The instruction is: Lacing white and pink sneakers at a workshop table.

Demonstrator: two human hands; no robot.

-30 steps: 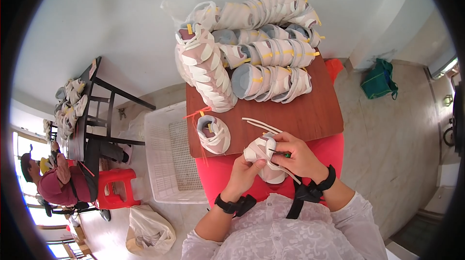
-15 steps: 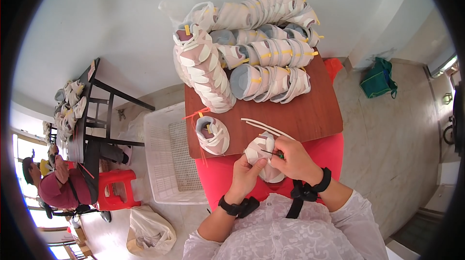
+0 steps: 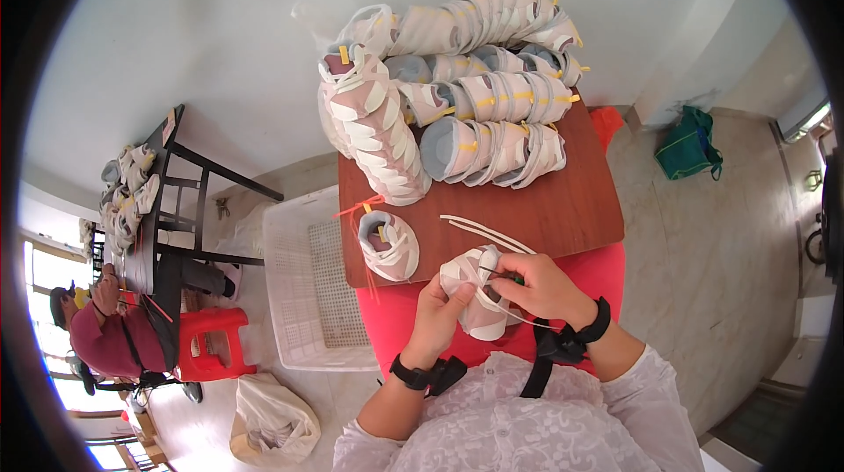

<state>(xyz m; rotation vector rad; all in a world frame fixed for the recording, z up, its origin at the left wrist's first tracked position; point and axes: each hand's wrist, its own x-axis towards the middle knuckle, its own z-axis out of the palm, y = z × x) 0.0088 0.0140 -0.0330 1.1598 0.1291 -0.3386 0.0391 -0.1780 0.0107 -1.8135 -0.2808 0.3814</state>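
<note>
Your left hand (image 3: 437, 315) pinched the pale shoe upper (image 3: 483, 320) at the near edge of the brown table (image 3: 571, 217), while your right hand (image 3: 547, 289), fingers curled closed, gripped a thin green-handled tool (image 3: 519, 279) against it.

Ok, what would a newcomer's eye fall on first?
Likely the nested rows of pale shoe uppers toward the back of the brown table. At its near edge, the left hand grips one pale upper while the right hand holds a thin tool at it. The red stool at left stands out too.
</note>
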